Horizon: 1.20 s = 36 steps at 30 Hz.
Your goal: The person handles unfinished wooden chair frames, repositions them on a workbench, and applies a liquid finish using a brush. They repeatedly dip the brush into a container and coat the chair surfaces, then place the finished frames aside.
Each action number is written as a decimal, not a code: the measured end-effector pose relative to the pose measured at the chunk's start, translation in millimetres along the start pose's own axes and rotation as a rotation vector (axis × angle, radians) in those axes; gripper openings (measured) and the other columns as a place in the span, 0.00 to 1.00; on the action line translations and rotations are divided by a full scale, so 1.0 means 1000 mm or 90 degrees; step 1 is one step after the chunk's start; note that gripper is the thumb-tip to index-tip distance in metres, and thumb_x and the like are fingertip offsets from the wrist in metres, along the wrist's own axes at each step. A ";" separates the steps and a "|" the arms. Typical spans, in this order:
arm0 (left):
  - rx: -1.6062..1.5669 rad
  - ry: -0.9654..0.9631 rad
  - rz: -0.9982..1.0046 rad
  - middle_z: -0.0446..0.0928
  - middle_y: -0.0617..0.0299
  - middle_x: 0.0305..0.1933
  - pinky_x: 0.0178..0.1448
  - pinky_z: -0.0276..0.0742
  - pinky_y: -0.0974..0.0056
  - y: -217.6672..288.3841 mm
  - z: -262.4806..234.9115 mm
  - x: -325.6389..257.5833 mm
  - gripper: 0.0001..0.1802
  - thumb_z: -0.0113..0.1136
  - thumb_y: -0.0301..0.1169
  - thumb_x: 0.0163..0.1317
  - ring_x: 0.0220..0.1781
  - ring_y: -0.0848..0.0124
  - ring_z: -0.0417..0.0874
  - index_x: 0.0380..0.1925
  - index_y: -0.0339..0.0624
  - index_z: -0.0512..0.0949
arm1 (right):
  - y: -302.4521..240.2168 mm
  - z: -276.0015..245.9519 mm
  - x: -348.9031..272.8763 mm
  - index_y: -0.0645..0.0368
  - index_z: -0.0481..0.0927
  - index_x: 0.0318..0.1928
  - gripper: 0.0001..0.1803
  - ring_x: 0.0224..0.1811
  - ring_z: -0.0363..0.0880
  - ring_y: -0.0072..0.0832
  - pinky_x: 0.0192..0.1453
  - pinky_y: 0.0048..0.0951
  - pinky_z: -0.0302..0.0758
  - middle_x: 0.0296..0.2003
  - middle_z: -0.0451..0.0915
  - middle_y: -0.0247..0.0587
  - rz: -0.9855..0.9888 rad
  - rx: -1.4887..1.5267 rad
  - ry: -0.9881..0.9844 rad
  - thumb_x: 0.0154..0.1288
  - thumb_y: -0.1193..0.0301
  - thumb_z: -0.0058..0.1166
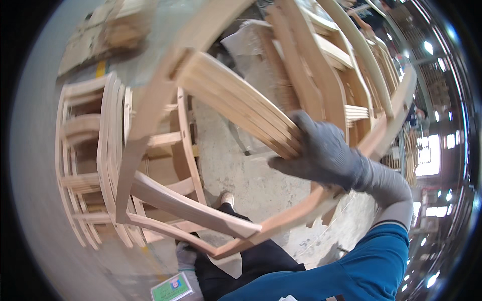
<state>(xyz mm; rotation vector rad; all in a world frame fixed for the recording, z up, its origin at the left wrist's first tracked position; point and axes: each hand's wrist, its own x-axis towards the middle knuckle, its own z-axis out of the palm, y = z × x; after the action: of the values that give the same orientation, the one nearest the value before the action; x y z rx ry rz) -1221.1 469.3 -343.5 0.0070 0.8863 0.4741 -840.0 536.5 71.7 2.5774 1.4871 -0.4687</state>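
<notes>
A large, pale wooden frame with bent, angular rails (145,120) is hanging tilted before the person, filling most of the view. Its broad crosspiece of parallel wooden slats (236,103) is running down toward the right hand in a dark grey glove (326,150). That hand's fingers are curling closed around the slats' lower right end, thumb underneath; the frame is extending to both sides of the grip. The left hand in a grey glove (186,253) is showing just beside the frame's lower rail; its opening, and whether it is touching anything, cannot be told.

Labels: a small green-and-white card (171,288) is showing at the lower edge, bearing a picture and print too small to make out.

Obscured: the upright wooden frames at right (321,65) are partly disappearing behind the held one; the left-hand group of pale frames (103,160) is overlapping itself; the brown stack at upper left (113,32) is blurring. The right palm is hiding the slat ends.
</notes>
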 end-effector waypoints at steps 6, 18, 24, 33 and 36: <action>0.442 -0.150 0.146 0.67 0.58 0.53 0.58 0.70 0.61 0.151 0.104 -0.020 0.28 0.44 0.27 0.55 0.53 0.66 0.72 0.59 0.41 0.60 | 0.130 -0.002 -0.129 0.66 0.68 0.48 0.36 0.35 0.81 0.34 0.40 0.31 0.76 0.33 0.79 0.48 0.248 0.250 0.137 0.42 0.60 0.69; 0.131 -0.768 0.103 0.64 0.47 0.60 0.66 0.57 0.43 0.057 0.558 -0.063 0.40 0.43 0.58 0.61 0.65 0.58 0.61 0.64 0.41 0.54 | 0.301 0.042 -0.180 0.61 0.76 0.36 0.19 0.23 0.71 0.16 0.27 0.17 0.67 0.23 0.73 0.28 0.488 0.897 0.525 0.55 0.57 0.59; 0.293 -0.785 -0.001 0.42 0.48 0.70 0.70 0.47 0.44 -0.036 0.625 -0.059 0.47 0.50 0.57 0.57 0.70 0.50 0.49 0.67 0.46 0.43 | 0.371 0.042 -0.086 0.62 0.78 0.33 0.16 0.21 0.73 0.19 0.26 0.19 0.70 0.22 0.75 0.31 0.325 1.279 0.652 0.57 0.60 0.60; 0.353 -0.637 0.113 0.42 0.47 0.70 0.70 0.48 0.44 0.014 0.529 -0.049 0.50 0.55 0.54 0.55 0.69 0.48 0.52 0.68 0.46 0.38 | 0.416 0.056 0.004 0.60 0.77 0.33 0.19 0.26 0.76 0.26 0.31 0.28 0.76 0.26 0.76 0.35 0.408 1.199 0.705 0.57 0.55 0.59; 0.291 -0.520 0.123 0.49 0.48 0.69 0.70 0.51 0.46 0.033 0.465 -0.040 0.45 0.54 0.51 0.57 0.67 0.50 0.57 0.67 0.46 0.43 | 0.394 0.041 0.003 0.57 0.76 0.32 0.21 0.24 0.74 0.26 0.28 0.30 0.76 0.25 0.74 0.35 0.341 1.261 0.577 0.58 0.50 0.56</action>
<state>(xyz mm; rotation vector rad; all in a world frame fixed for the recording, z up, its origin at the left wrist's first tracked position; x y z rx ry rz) -908.2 569.6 -10.0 0.6666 0.1686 0.3874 -507.7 328.3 15.2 4.8262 -0.5765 -1.1126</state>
